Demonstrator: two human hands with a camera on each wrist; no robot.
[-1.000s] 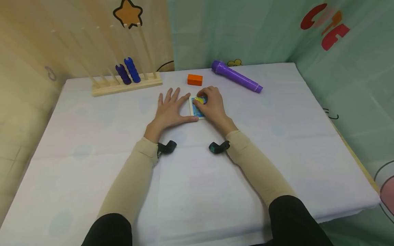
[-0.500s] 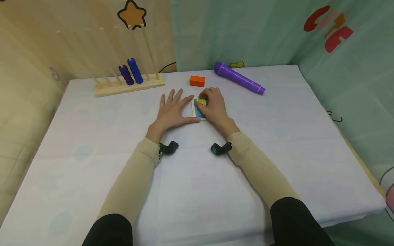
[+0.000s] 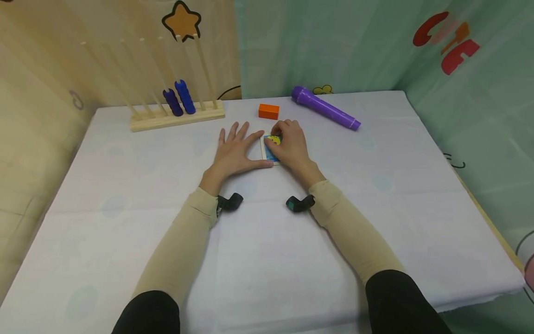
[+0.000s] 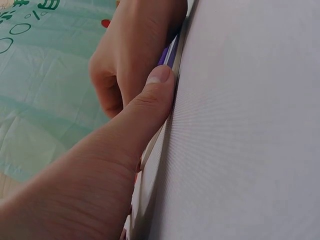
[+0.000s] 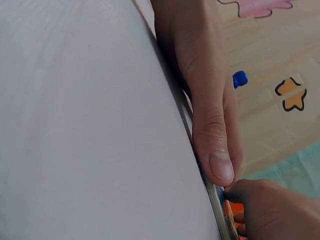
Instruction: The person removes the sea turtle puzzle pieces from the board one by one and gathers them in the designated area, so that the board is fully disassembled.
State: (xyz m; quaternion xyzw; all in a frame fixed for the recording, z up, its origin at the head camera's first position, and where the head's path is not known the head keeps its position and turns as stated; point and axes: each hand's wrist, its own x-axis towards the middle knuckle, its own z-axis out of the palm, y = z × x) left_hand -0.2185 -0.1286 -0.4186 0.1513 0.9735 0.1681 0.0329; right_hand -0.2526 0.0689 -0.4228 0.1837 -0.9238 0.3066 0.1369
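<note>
A small square puzzle board (image 3: 269, 155) with a cream border and a blue picture lies flat on the white table. My left hand (image 3: 231, 154) is spread on the tabletop, its index fingertip at the board's left edge and its thumb at the lower edge. From the right, my right hand (image 3: 293, 144) bends over the board and pinches a yellow puzzle piece (image 3: 274, 138) at its upper part; these fingers hide the board's right side. In the right wrist view, the left thumb (image 5: 220, 165) meets the thin board edge (image 5: 216, 207) beside the right hand (image 5: 275, 210).
Just behind the board sits an orange block (image 3: 269, 111). A purple toy microphone (image 3: 325, 107) lies at the back right. A wooden peg rack (image 3: 175, 120) with dark blue and blue beads stands at the back left, before the curtain (image 3: 333, 46).
The head view has shifted slightly, so everything sits a little lower and to the right. Both hands stay in place on the board; a little more of the yellow piece shows.
</note>
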